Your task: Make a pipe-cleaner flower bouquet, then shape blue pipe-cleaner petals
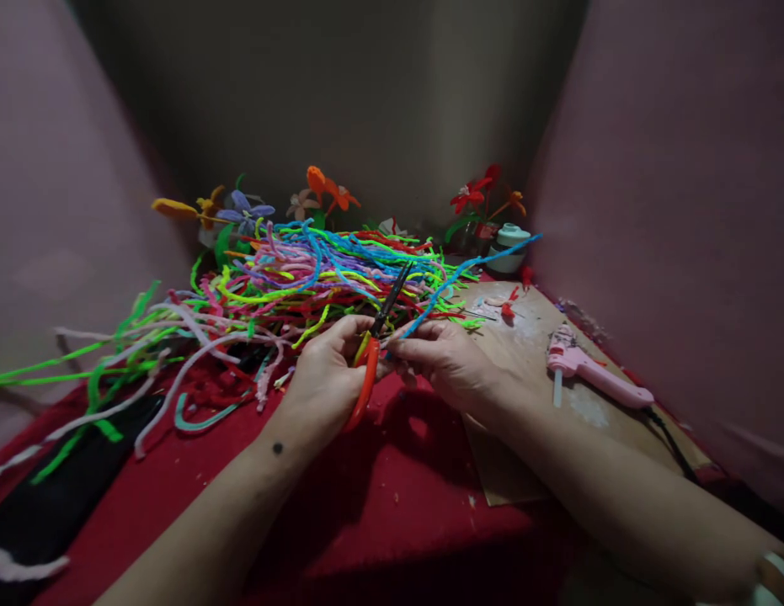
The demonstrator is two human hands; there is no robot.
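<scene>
A dim grey wall (366, 101) stands far beyond the fingertips, and under both hands spreads a deep red cloth (429, 505). Just past the fingers sprawls a tangled heap of fuzzy, many-coloured stems (341, 278); to their right lies a flat brown board (498, 463), bearing a pale pink plastic glue gun (587, 366) beyond the right forearm.

And now the hands! The left hand (325, 374) has its fingers wrapped around orange-red-handled scissors with dark metal blades (368, 379), tips pointing up and away. The right hand (451, 362) pinches, thumb and fingertips together, the near end of a long, bright blue fuzzy stem (451, 279), which slants up and outward past those fingers, close beside the blades.

That stem looks feather-light, soft outside, probably with a bendable core: little risk of slipping or snapping, but it could kink. A pinch close to the end should steady it best, while the free length may sway.

What's hidden? The stem's very end, lost among the right fingers; the scissors' loops, partly covered by the left. Something pale at the right wrist (776, 566) is cut off by the frame.
</scene>
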